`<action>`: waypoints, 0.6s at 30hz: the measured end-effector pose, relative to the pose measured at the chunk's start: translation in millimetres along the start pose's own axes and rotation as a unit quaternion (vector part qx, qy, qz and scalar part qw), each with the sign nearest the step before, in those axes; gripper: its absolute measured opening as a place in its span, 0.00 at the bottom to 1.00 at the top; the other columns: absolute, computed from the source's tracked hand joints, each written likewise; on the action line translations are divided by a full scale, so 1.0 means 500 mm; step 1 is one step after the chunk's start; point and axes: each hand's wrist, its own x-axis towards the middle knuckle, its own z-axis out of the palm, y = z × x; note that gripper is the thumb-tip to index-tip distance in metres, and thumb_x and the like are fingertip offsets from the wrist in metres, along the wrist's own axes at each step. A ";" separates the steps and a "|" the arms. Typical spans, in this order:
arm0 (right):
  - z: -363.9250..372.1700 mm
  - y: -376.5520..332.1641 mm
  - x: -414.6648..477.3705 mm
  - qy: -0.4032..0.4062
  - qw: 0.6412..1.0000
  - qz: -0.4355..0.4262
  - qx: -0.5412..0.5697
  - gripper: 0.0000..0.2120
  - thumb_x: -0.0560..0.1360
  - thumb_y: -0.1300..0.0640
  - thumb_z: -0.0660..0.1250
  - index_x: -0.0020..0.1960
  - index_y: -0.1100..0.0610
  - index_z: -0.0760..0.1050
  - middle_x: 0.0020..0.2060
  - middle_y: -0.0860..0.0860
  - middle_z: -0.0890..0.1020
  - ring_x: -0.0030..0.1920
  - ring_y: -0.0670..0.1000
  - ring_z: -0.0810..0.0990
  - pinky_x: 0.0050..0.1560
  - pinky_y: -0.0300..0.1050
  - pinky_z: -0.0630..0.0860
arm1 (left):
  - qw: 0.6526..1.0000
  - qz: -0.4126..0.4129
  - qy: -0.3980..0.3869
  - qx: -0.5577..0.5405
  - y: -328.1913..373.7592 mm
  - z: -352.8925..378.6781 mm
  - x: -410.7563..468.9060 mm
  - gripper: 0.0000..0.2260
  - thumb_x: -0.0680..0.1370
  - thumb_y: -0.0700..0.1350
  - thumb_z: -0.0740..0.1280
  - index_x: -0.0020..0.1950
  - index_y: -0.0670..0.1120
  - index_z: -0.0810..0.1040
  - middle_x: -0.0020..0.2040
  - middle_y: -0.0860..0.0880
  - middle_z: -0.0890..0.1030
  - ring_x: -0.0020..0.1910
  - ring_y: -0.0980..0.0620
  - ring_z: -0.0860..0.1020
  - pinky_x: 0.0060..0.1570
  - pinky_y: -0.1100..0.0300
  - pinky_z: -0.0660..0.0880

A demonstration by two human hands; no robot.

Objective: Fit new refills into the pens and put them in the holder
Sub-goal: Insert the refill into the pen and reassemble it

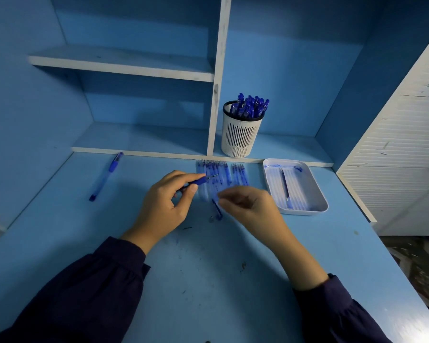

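Observation:
My left hand point(167, 201) grips a blue pen barrel point(200, 180), its tip end pointing right with a thin refill point sticking out. My right hand point(249, 206) hovers just right of it over a row of new refills point(221, 174), fingers curled together; whether it pinches anything is blurred. A blue pen cap point(217, 210) lies on the desk between my hands. The white slotted holder point(240, 137) stands on the low shelf behind, filled with several blue pens point(252, 107). One more whole pen point(107, 175) lies at the far left.
A white tray point(315, 194) at the right holds used clear refills and one blue one. The blue desk point(208, 268) has ink specks. Shelves and a vertical divider point(217, 78) rise behind; a white slatted panel point(394, 157) borders the right.

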 end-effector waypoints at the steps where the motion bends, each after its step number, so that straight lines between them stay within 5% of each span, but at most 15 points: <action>1: 0.008 0.004 -0.007 -0.013 0.998 -0.031 -0.054 0.06 0.72 0.62 0.73 0.49 0.57 0.83 0.39 0.47 0.84 0.39 0.42 0.82 0.46 0.33 0.76 | 1.000 -0.005 0.003 -0.001 -0.001 -0.004 -0.004 0.11 0.81 0.42 0.64 0.61 0.46 0.81 0.48 0.55 0.80 0.46 0.53 0.77 0.43 0.61 0.74; 5: 0.034 0.016 -0.015 -0.044 0.965 -0.180 -0.184 0.07 0.71 0.64 0.71 0.49 0.60 0.83 0.40 0.51 0.82 0.39 0.42 0.76 0.45 0.27 0.72 | 1.000 -0.014 0.002 -0.004 -0.002 -0.012 -0.015 0.12 0.81 0.43 0.64 0.62 0.47 0.81 0.48 0.55 0.80 0.47 0.51 0.78 0.42 0.55 0.76; 10: 0.046 0.023 -0.012 -0.060 0.941 -0.229 -0.243 0.08 0.72 0.68 0.67 0.48 0.61 0.82 0.41 0.55 0.81 0.41 0.53 0.80 0.44 0.43 0.76 | 1.000 -0.013 -0.005 -0.007 0.004 -0.010 -0.020 0.11 0.81 0.43 0.63 0.62 0.48 0.81 0.50 0.56 0.80 0.48 0.50 0.78 0.42 0.55 0.76; 14: 0.040 0.021 -0.010 -0.053 0.947 -0.224 -0.222 0.08 0.72 0.69 0.67 0.47 0.60 0.82 0.42 0.53 0.82 0.42 0.49 0.79 0.47 0.36 0.75 | 1.000 -0.015 -0.011 -0.005 0.008 -0.011 -0.021 0.11 0.81 0.43 0.63 0.62 0.48 0.81 0.50 0.58 0.79 0.48 0.52 0.78 0.42 0.58 0.76; 18: 0.025 0.001 -0.010 0.048 0.988 -0.122 -0.084 0.05 0.72 0.67 0.71 0.46 0.59 0.83 0.39 0.48 0.83 0.38 0.42 0.80 0.45 0.30 0.74 | 1.000 -0.014 -0.010 -0.013 0.009 -0.011 -0.021 0.11 0.81 0.43 0.64 0.61 0.48 0.81 0.48 0.59 0.78 0.45 0.53 0.77 0.40 0.55 0.75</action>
